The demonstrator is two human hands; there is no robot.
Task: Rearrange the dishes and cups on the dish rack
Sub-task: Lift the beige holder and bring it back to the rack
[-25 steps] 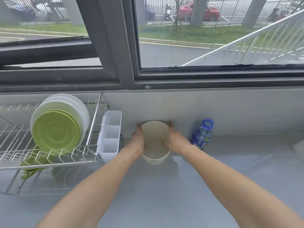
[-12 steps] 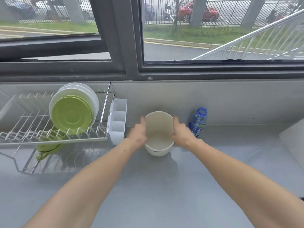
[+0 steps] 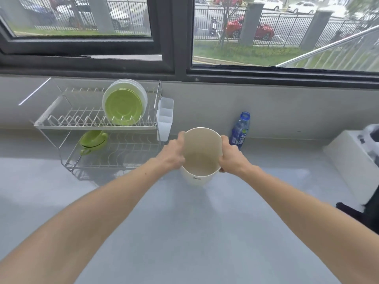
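A cream-white bowl (image 3: 202, 158) is held between both hands just above the grey counter, to the right of the dish rack. My left hand (image 3: 174, 153) grips its left rim and my right hand (image 3: 230, 155) grips its right rim. The two-tier wire dish rack (image 3: 61, 124) stands at the left against the wall. Green plates (image 3: 123, 106) stand upright in front of white plates (image 3: 141, 93) on its upper tier. A green cup (image 3: 93, 140) lies on the lower tier.
A white cutlery holder (image 3: 164, 119) hangs on the rack's right side. A blue water bottle (image 3: 240, 131) stands by the wall right of the bowl. A white box (image 3: 352, 160) and a dark object (image 3: 367, 212) sit at the right edge.
Both hands have drawn the bowl back from the wall towards me and lifted it. The view has pulled back, showing the whole rack.
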